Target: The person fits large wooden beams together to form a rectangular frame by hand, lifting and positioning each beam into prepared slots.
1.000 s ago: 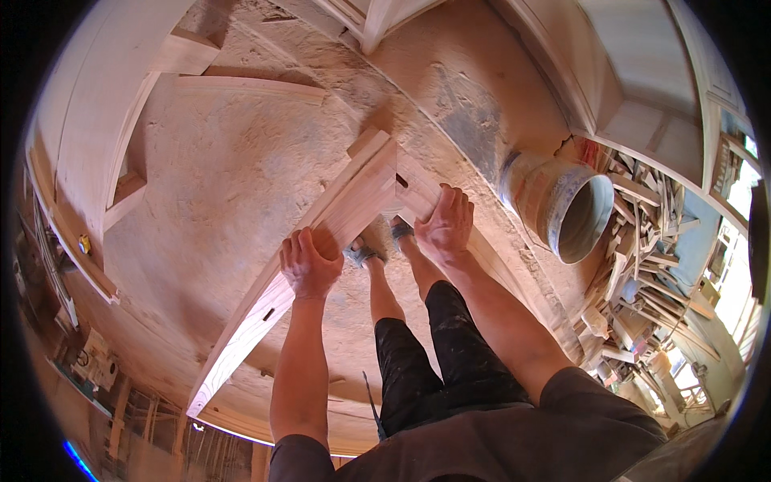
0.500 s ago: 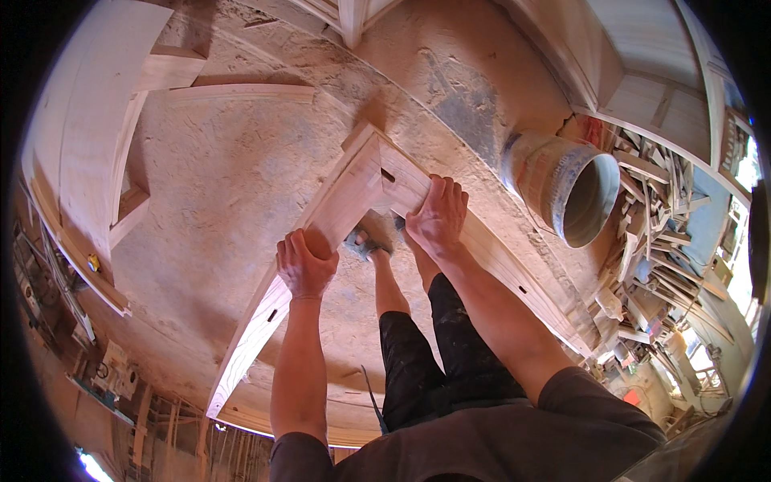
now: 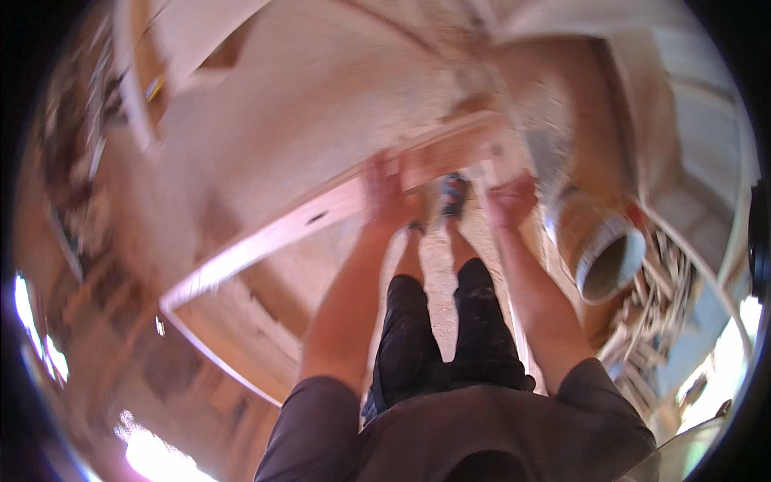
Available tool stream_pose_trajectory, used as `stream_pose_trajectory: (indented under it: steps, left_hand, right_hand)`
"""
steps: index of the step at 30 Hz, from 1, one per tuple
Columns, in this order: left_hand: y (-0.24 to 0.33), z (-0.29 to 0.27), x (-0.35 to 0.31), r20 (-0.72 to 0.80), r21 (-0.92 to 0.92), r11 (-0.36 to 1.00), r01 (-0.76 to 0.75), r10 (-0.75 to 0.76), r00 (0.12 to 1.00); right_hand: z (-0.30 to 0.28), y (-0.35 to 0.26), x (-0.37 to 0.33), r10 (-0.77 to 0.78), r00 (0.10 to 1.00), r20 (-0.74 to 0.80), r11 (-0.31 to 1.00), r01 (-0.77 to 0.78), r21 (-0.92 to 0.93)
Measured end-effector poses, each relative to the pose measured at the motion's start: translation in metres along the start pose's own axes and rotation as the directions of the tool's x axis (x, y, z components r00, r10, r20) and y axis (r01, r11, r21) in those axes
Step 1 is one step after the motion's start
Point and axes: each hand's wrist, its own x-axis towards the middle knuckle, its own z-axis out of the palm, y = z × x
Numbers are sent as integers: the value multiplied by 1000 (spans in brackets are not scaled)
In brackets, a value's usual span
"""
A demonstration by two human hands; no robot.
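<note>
A large pale wooden frame (image 3: 277,231) is raised around my legs, its mitred corner pointing away from me. Dark slots show in its bars, and the far corner is smeared by motion. My left hand (image 3: 385,194) is closed round the left bar, a short way from that corner. On the right bar, close beside the corner, my right hand (image 3: 512,201) is wrapped over the wood. The fingers of both hands are blurred. A sandalled foot (image 3: 454,193) shows through the frame's opening.
A round drum (image 3: 574,233), its mouth facing me, lies on the floor at right, beside a heap of wood offcuts (image 3: 652,293). Pale wooden furniture parts (image 3: 691,88) stand at the far right. Another pale panel (image 3: 193,32) is at the far left.
The frame has swung clockwise, its corner moving to the right with both hands on it. My view has turned too, so the drum appears lower and the left panel higher.
</note>
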Motion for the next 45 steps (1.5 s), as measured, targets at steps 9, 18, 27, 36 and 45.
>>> stream_pose_trajectory:
  steps: [9,18,27,36,45]
  left_hand:
    - [13,-91,-162,48,-284,839,464,-470,881]
    - [-119,-65,-523,162,-608,283,741,-870,465]
    - [-253,-180,-815,45,-542,-97,835,-995,-87]
    - [-355,-197,-871,6,-694,-152,704,-979,-205]
    - [-541,-215,-877,60,-738,-200,644,-971,-233]
  right_hand:
    - [35,77,22,-304,928,216,602,363,-711]
    - [-99,-84,-138,-217,876,432,858,382,-344]
    - [-48,-439,-484,-777,227,587,463,838,289]
    - [-65,-726,-710,-879,36,475,221,914,340]
    - [27,-916,-803,-900,-91,427,76,930,360]
